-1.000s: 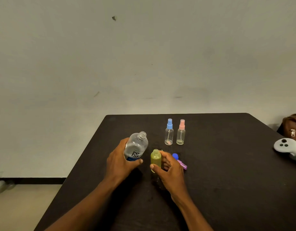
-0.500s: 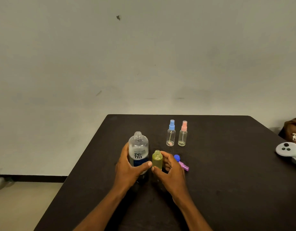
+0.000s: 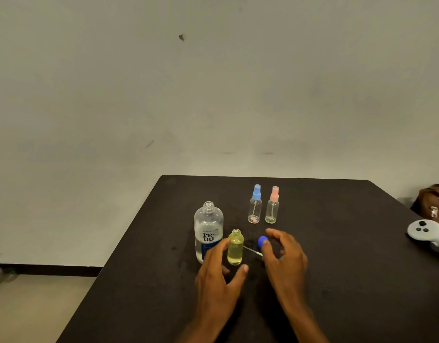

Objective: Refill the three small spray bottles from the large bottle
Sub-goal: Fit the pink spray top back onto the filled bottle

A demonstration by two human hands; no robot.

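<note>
On the dark counter [image 3: 349,273] the yellow spray bottle [image 3: 235,247] stands uncapped just beside the open large bottle [image 3: 208,231]. Your left hand [image 3: 219,276] spreads loosely around it and your right hand [image 3: 284,253] curls over the blue cap [image 3: 263,241], grip unclear. One knock could spill either bottle.

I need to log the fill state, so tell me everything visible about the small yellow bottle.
The small yellow bottle looks like clear plastic, filled with pale yellow liquid up to its shoulder. Its threaded neck is open, with no spray top on. It stands upright on the black table, just right of the large bottle. The left hand curves loosely around it, index fingertip at its left side, thumb before its base; contact cannot be told.
</note>
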